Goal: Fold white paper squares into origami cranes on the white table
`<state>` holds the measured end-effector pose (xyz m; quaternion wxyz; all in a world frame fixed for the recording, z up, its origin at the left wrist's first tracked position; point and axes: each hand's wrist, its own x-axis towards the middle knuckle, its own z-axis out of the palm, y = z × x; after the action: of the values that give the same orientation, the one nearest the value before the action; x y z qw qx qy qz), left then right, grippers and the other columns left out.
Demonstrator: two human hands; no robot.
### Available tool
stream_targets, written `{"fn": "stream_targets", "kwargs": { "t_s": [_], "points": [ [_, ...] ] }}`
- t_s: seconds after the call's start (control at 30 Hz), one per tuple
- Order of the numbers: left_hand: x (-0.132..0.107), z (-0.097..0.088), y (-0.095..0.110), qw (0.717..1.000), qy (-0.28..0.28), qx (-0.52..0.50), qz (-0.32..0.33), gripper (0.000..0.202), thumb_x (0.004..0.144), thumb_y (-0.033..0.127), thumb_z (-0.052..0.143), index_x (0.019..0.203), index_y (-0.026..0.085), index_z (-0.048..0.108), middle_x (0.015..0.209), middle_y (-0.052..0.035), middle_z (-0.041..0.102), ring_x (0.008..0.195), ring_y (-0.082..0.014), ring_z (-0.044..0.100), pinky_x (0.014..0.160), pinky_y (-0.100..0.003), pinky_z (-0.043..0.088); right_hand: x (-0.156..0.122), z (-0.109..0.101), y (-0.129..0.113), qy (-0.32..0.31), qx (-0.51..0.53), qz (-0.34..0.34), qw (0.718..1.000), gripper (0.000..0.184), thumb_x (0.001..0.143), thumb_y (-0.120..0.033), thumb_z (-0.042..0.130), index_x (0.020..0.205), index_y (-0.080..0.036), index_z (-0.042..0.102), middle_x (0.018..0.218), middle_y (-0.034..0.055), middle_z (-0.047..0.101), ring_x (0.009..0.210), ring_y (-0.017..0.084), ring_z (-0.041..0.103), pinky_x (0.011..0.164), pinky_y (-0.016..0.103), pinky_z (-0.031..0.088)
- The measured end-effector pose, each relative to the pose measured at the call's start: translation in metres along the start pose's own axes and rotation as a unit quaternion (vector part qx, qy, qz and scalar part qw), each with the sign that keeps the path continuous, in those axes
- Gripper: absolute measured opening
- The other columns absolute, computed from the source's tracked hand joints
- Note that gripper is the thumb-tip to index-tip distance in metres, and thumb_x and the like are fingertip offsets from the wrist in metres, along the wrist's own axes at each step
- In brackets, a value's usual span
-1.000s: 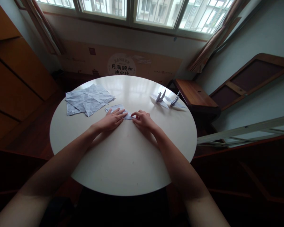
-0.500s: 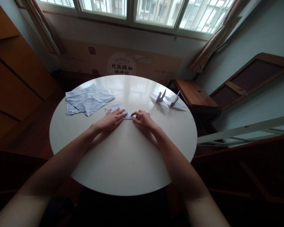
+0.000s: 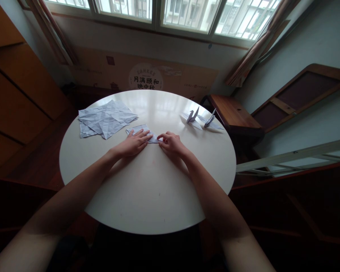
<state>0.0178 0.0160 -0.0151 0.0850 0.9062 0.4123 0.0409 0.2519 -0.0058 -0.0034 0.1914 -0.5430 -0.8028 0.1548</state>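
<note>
A folded piece of patterned paper [image 3: 141,129] lies flat near the middle of the round white table [image 3: 147,189]. My left hand [image 3: 133,143] rests on it with fingers stretched out flat, pressing the paper down. My right hand [image 3: 171,143] sits at the paper's right tip, fingers curled in a pinch on that corner. Most of the paper is hidden under my left hand.
A pile of creased paper sheets [image 3: 106,119] lies at the table's left. Two folded paper cranes [image 3: 193,117] [image 3: 211,121] stand at the right, near the table's edge. A wooden stool [image 3: 234,115] stands beyond them, and a wooden cabinet [image 3: 14,87] is at the left.
</note>
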Motion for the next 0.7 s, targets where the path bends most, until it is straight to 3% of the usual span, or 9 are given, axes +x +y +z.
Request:
{"fn": "stream_targets", "kwargs": {
  "t_s": [0.7],
  "points": [
    [-0.0005, -0.0015, 0.002, 1.0, -0.005, 0.003, -0.004, 0.051, 0.104, 0.036, 0.025, 0.153, 0.028, 0.031, 0.161, -0.0067, 0.025, 0.149, -0.0309, 0.018, 0.117, -0.062, 0.011, 0.001, 0.0022, 0.003, 0.004, 0.0, -0.008, 1.0, 0.023, 0.089, -0.03, 0.059, 0.108, -0.026, 0.07, 0.089, 0.0027, 0.06, 0.086, 0.018, 0.056, 0.088, 0.034, 0.035]
  ]
}}
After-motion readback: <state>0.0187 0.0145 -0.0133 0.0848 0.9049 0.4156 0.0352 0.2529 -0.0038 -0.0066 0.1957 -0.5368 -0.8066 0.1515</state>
